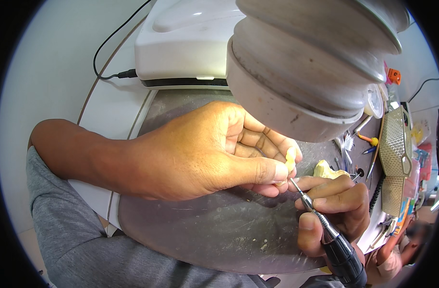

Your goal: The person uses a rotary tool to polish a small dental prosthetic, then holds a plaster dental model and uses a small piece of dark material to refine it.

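Between the thumb and fingertips of my left hand (200,153) is a small yellowish dental bridge (290,159), its rounded tooth shapes standing up past the thumb. Its lower part is hidden by the thumb and fingers. My right hand (342,201) grips a black and silver rotary handpiece (332,237) like a pen. The thin bur at its front points up and left, close to the lower end of the bridge; whether it touches I cannot tell. Fingers of both hands meet near the bur. A cream-coloured plaster dental model (327,169) lies just beyond my right hand.
A ribbed grey suction hose (296,91) hangs over the dusty dark work mat (205,230). Behind stands a white machine (186,53) with a black cable. Right are a blue pen (369,150), small tools and a mesh basket (395,144). Another person (390,259) sits at far right.
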Demonstrator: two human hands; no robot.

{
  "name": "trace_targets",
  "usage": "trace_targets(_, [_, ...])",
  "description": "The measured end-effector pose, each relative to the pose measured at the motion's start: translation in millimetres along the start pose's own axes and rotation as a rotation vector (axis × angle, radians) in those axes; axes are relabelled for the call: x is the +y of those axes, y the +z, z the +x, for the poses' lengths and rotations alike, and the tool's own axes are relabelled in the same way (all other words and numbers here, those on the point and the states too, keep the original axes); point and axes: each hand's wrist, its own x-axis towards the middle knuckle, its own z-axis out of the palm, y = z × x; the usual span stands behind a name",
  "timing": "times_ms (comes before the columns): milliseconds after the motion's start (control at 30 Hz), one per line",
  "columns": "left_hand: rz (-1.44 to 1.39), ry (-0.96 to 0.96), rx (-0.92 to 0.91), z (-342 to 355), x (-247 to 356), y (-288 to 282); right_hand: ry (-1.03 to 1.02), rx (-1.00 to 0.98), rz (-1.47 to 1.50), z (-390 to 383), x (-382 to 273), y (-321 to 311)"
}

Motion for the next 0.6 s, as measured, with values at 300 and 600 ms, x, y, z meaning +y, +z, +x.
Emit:
trace_targets(300, [0.014, 0.026, -0.006, 0.2, -2.0, -1.1, 0.059, -0.187, -0.099, 0.9, -7.5, -7.5])
trace_targets(600, [0.011, 0.018, -0.007, 0.4, -2.7, -1.7, 0.065, -0.214, -0.105, 3.0, -7.3, -9.0])
